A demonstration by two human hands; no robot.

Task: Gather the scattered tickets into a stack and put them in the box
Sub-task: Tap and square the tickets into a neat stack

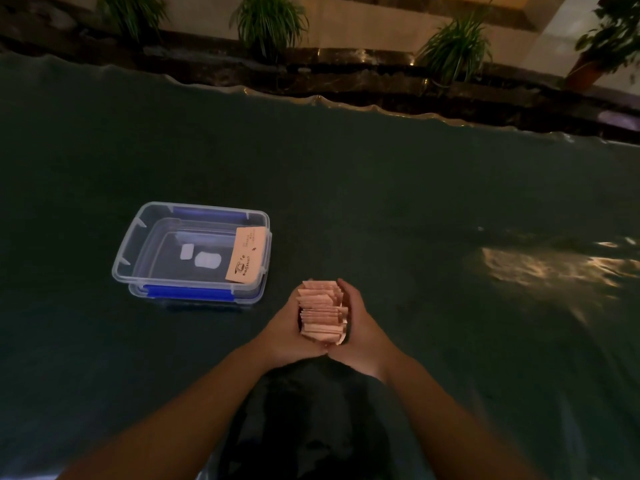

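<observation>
A thick stack of pale orange tickets stands on edge on the dark table, pressed between both palms. My left hand clasps its left side and my right hand clasps its right side; the thumbs meet at the near end. A clear plastic box with blue clips sits to the left, beyond the hands. One orange ticket leans inside the box against its right wall.
The table is covered in a dark green cloth under a shiny clear sheet. Its far edge borders a dark ledge with potted plants. A glare patch lies to the right.
</observation>
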